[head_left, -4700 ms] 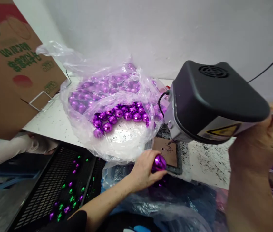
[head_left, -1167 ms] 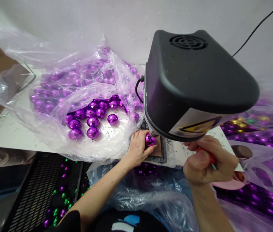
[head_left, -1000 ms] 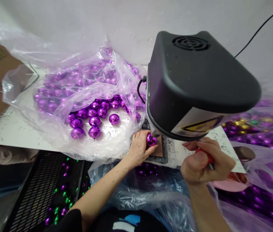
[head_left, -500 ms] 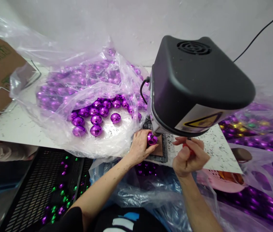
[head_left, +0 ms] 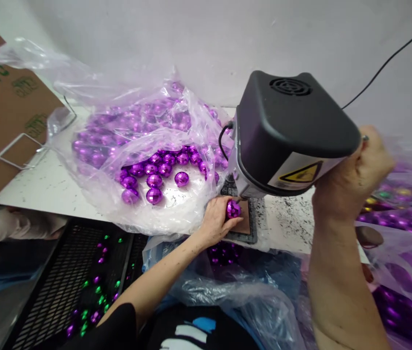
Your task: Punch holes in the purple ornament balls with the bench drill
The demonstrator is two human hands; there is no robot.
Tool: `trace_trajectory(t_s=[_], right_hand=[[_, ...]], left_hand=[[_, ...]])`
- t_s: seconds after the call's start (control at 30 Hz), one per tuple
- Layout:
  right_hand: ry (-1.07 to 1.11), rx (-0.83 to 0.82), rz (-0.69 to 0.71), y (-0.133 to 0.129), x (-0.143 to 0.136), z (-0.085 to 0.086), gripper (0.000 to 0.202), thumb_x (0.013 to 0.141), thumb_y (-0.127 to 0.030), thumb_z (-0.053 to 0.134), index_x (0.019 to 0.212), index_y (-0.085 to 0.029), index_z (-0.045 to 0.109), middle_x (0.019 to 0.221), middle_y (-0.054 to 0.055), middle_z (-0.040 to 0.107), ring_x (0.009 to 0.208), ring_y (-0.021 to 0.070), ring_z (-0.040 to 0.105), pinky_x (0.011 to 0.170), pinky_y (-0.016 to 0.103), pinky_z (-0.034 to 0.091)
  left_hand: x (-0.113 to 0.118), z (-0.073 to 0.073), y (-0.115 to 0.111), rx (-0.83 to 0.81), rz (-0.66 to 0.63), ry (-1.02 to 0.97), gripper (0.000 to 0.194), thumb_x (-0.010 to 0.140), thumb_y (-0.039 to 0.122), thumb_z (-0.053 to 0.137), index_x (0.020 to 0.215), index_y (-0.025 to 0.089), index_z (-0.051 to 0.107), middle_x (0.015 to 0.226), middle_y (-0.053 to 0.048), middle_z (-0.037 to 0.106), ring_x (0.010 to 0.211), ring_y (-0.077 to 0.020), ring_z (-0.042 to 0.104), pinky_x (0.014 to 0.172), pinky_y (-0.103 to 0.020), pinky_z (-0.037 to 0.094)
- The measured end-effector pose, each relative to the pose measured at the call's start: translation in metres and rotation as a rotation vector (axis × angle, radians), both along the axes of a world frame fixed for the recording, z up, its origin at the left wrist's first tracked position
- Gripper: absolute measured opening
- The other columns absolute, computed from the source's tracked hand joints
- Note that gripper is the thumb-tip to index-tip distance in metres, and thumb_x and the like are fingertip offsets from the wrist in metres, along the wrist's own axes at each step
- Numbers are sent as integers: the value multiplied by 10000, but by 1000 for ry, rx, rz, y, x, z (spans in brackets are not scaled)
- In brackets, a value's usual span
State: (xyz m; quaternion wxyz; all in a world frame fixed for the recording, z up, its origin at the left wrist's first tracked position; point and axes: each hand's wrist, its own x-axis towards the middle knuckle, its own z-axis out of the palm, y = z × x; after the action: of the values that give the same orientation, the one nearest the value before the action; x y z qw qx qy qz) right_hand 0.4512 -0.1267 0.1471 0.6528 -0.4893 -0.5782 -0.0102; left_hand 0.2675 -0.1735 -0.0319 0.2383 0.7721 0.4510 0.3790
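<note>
My left hand point(head_left: 217, 221) is closed on a shiny purple faceted ball point(head_left: 233, 209), holding it on a brown pad at the base of a black bench drill press point(head_left: 296, 131). The drill's metal tip point(head_left: 238, 200) is at the upper right of this ball; whether it touches cannot be told. My right hand point(head_left: 357, 175) is raised in a fist at the right side of the machine's housing. It is wrapped round the drill press handle, which is mostly hidden; a small metal end shows by the fingers.
More purple balls point(head_left: 153, 196) lie in and before a clear plastic bag point(head_left: 169, 223) on the white table point(head_left: 286, 223), strewn with dark shavings. A cardboard box point(head_left: 16, 116) stands left. A black crate point(head_left: 63, 272) holds purple and green pieces. Another person's leg point(head_left: 16, 226) shows left.
My right hand has risen from below the housing, where it gripped a red knob, to the machine's right side. My left hand still holds the ball on the pad. The view has shifted slightly.
</note>
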Motion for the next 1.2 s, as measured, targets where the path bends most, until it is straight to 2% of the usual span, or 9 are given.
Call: trace_trajectory(t_s=[0.33, 0.43, 0.5, 0.6, 0.73, 0.87, 1.0, 1.1, 1.2], right_hand=[[143, -55, 67, 8, 5, 0, 317, 870, -361, 618, 687, -115, 537, 593, -52, 388, 570, 2, 343, 594, 215, 268], [125, -55, 43, 8, 5, -1, 310, 881, -338, 597, 678, -112, 536, 586, -60, 378, 566, -6, 318, 603, 223, 236], [125, -46, 46, 9, 4, -1, 294, 875, -314, 604, 672, -115, 529, 573, -62, 382, 556, -7, 327, 594, 220, 234], [167, -56, 97, 9, 3, 1, 280, 853, -286, 639, 668, -117, 516, 546, -62, 384, 519, -5, 355, 559, 201, 285], [221, -164, 147, 5, 4, 5, 306, 847, -322, 652, 663, -122, 513, 508, -69, 379, 417, 0, 364, 432, 171, 271], [238, -236, 202, 3, 6, 5, 392, 834, -461, 662, 697, -127, 508, 506, -77, 383, 367, 11, 368, 339, 161, 238], [236, -212, 212, 3, 5, 3, 439, 846, -525, 631, 706, -132, 491, 511, -81, 361, 369, 1, 353, 325, 137, 254], [235, -198, 226, 4, 5, 2, 459, 844, -549, 622, 717, -128, 490, 533, -78, 373, 373, -13, 335, 331, 126, 267], [217, -213, 238, 4, 7, 2, 490, 832, -588, 617, 733, -123, 499, 509, -84, 359, 361, -11, 331, 329, 118, 249]], left_hand=[[-54, 17, -97, -136, -134, 106, 851, 840, 491, 725, 1525, 238, 288, 1460, -163, 488, 1335, -305, 507, 1087, -473, 477], [-72, 25, -72, -55, -24, 85, 722, 909, 496, 637, 1501, 222, 329, 1322, -139, 605, 1188, -261, 609, 994, -420, 529], [-85, 32, -32, 36, 152, 86, 487, 983, 434, 528, 1408, 212, 446, 1146, -106, 668, 989, -217, 662, 878, -373, 551], [-101, 36, 39, 39, 444, 276, 451, 968, 415, 551, 1347, 172, 515, 1268, -163, 592, 1048, -259, 647, 852, -379, 530], [-112, 34, 90, -165, 437, 410, 439, 834, 349, 733, 1211, 159, 612, 1176, -141, 610, 1018, -273, 653, 818, -349, 519], [-111, 43, 65, -338, 357, -227, 438, 866, 461, 671, 1200, 187, 597, 1052, -85, 645, 850, -194, 654, 690, -288, 527], [-87, 52, 8, -773, -34, -860, 550, 876, 600, 606, 1188, 147, 587, 940, -88, 675, 707, -164, 672, 590, -264, 536], [-58, 45, -12, -910, -127, -859, 521, 822, 555, 701, 1141, 159, 588, 929, -66, 683, 736, -179, 700, 643, -285, 566], [-38, 33, -7, -764, -20, -616, 489, 844, 561, 667, 1131, 170, 603, 926, -45, 688, 743, -170, 673, 667, -294, 553]])
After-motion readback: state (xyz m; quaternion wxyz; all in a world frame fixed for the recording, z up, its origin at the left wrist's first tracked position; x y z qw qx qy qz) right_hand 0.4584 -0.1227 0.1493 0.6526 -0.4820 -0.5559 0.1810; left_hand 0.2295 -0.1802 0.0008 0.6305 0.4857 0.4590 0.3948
